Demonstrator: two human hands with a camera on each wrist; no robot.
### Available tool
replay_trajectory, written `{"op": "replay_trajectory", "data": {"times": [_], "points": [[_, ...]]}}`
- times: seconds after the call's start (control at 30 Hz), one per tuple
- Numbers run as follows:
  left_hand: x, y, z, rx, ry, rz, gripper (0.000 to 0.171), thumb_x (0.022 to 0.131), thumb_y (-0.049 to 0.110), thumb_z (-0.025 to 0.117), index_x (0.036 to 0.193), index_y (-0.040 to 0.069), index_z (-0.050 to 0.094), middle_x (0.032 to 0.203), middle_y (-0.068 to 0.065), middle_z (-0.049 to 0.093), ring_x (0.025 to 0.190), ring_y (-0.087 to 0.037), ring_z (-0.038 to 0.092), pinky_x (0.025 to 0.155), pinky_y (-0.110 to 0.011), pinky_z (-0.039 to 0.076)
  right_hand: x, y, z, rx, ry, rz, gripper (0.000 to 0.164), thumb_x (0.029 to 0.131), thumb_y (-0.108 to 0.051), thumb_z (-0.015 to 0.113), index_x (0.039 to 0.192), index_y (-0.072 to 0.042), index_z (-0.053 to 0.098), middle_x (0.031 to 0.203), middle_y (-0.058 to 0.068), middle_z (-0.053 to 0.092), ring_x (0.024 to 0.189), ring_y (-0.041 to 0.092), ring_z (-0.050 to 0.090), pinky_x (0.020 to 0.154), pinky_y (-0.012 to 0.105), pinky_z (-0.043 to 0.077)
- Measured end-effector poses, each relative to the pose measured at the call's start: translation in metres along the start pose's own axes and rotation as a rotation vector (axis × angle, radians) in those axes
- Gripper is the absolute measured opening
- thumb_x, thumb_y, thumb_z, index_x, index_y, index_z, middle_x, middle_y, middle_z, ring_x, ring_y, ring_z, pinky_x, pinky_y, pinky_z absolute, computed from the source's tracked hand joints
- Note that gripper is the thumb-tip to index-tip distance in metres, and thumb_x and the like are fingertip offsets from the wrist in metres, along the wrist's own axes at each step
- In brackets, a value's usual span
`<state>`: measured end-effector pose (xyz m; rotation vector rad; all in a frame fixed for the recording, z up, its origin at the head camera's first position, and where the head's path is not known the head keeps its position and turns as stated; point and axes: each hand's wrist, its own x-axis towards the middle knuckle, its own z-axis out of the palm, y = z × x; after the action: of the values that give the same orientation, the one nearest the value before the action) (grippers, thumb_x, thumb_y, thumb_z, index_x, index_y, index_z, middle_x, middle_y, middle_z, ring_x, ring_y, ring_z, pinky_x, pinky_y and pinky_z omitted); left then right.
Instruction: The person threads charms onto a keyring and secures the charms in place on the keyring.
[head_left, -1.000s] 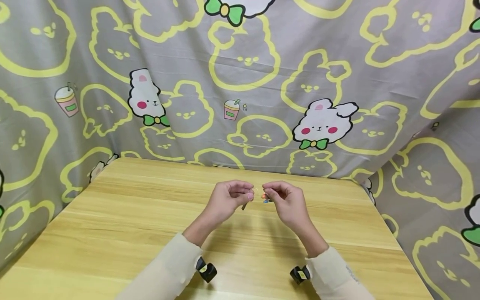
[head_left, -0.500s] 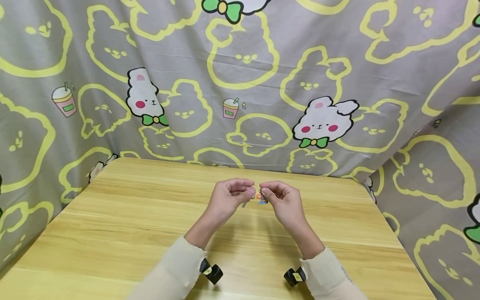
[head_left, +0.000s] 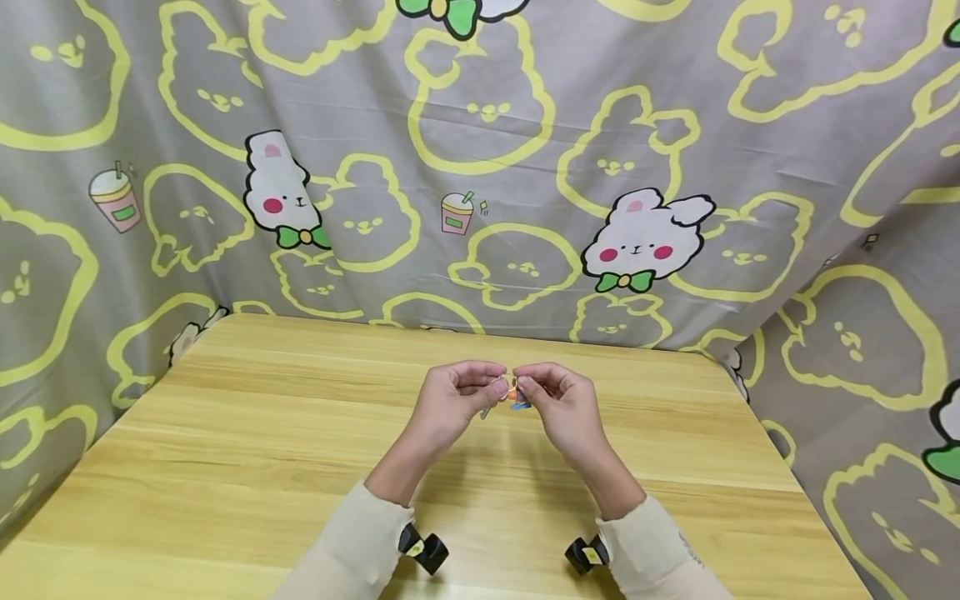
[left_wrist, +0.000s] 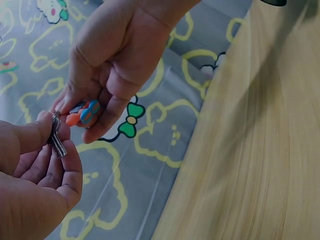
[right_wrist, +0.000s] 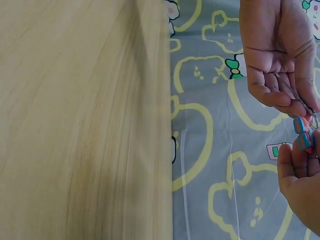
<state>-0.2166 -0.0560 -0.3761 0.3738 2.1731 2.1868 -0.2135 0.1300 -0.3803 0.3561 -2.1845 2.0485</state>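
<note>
Just above the table, my left hand (head_left: 453,404) pinches a silver metal key (left_wrist: 58,144) between thumb and fingers. The key's grooved shank slants down out of the grip. My right hand (head_left: 567,404) pinches a keychain with a small orange and blue figure charm (left_wrist: 86,114). The charm's blue, foot-like ends show between the hands. A thin metal ring (right_wrist: 315,121) bridges the narrow gap between both sets of fingertips. Fingers hide the key's head and part of the charm.
A light wood table (head_left: 247,450) lies under both hands. Grey curtain (head_left: 360,108) with yellow cartoon outlines hangs behind and along the sides. Black wrist cameras (head_left: 425,550) are strapped at the beige sleeves (head_left: 341,542).
My right hand has moved left, bringing the charm close to the left hand's fingertips. The gap between the hands has narrowed. The left hand has barely moved.
</note>
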Motion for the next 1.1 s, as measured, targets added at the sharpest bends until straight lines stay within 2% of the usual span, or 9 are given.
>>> {"op": "replay_trajectory", "data": {"times": [0.23, 0.37, 0.47, 0.63, 0.73, 0.9, 1.1], "points": [[-0.0012, -0.001, -0.0029, -0.01, -0.053, -0.009, 0.022, 0.093, 0.009, 0.077, 0.113, 0.0, 0.075, 0.099, -0.01, 0.075, 0.086, -0.018, 0.071, 0.071, -0.024, 0.055, -0.0007, 0.0009, 0.0011, -0.029, 0.001, -0.017, 0.013, 0.1, -0.006, 0.067, 0.106, 0.003, 0.074, 0.098, 0.018, 0.069, 0.081, 0.015, 0.063, 0.068, 0.021, 0.054], [-0.0009, -0.0012, -0.0037, 0.002, -0.087, -0.009, 0.022, 0.094, 0.012, 0.076, 0.113, 0.002, 0.075, 0.103, -0.01, 0.076, 0.088, -0.018, 0.071, 0.069, -0.023, 0.053, -0.0014, 0.0026, 0.0011, -0.108, 0.009, -0.069, 0.011, 0.1, -0.008, 0.067, 0.104, 0.0, 0.075, 0.095, 0.017, 0.07, 0.08, 0.017, 0.064, 0.067, 0.024, 0.055], [-0.0011, 0.0001, -0.0043, 0.013, -0.105, -0.007, 0.022, 0.094, 0.014, 0.076, 0.113, 0.002, 0.076, 0.105, -0.01, 0.076, 0.09, -0.019, 0.072, 0.071, -0.024, 0.054, -0.0014, 0.0047, 0.001, -0.227, 0.0, -0.153, 0.011, 0.1, -0.008, 0.066, 0.104, -0.003, 0.075, 0.093, 0.011, 0.072, 0.081, 0.018, 0.066, 0.07, 0.027, 0.057], [-0.0009, -0.0005, -0.006, 0.033, -0.105, -0.005, 0.021, 0.096, 0.012, 0.074, 0.114, 0.002, 0.076, 0.105, -0.013, 0.076, 0.088, -0.018, 0.071, 0.071, -0.025, 0.053, -0.0011, 0.007, 0.0005, -0.516, -0.036, -0.348, 0.01, 0.101, -0.008, 0.064, 0.102, -0.005, 0.073, 0.09, 0.004, 0.071, 0.078, 0.015, 0.066, 0.073, 0.03, 0.057], [-0.0008, -0.0014, -0.0067, 0.054, -0.088, -0.01, 0.019, 0.096, 0.012, 0.073, 0.113, 0.003, 0.076, 0.102, -0.011, 0.076, 0.086, -0.017, 0.071, 0.069, -0.025, 0.052, -0.0015, 0.0067, -0.0003, -0.612, -0.063, -0.418, 0.01, 0.102, -0.009, 0.062, 0.101, -0.005, 0.071, 0.088, 0.003, 0.067, 0.077, 0.01, 0.062, 0.075, 0.033, 0.056], [-0.0011, -0.0007, -0.0052, 0.105, -0.073, 0.016, 0.02, 0.096, 0.016, 0.074, 0.113, 0.005, 0.077, 0.102, -0.007, 0.077, 0.088, -0.018, 0.072, 0.067, -0.024, 0.051, -0.0016, 0.0049, -0.0015, -0.547, -0.08, -0.358, 0.013, 0.105, -0.01, 0.058, 0.103, -0.003, 0.069, 0.086, 0.002, 0.065, 0.075, 0.009, 0.06, 0.079, 0.036, 0.056], [-0.001, -0.0019, -0.0011, 0.227, -0.034, 0.12, 0.02, 0.096, 0.022, 0.075, 0.111, 0.011, 0.079, 0.102, -0.001, 0.077, 0.089, -0.014, 0.072, 0.074, -0.029, 0.059, -0.0019, 0.0039, -0.0003, -0.442, -0.068, -0.287, 0.015, 0.106, -0.012, 0.057, 0.105, -0.003, 0.068, 0.089, 0.012, 0.068, 0.076, 0.022, 0.064, 0.074, 0.035, 0.057]]}}
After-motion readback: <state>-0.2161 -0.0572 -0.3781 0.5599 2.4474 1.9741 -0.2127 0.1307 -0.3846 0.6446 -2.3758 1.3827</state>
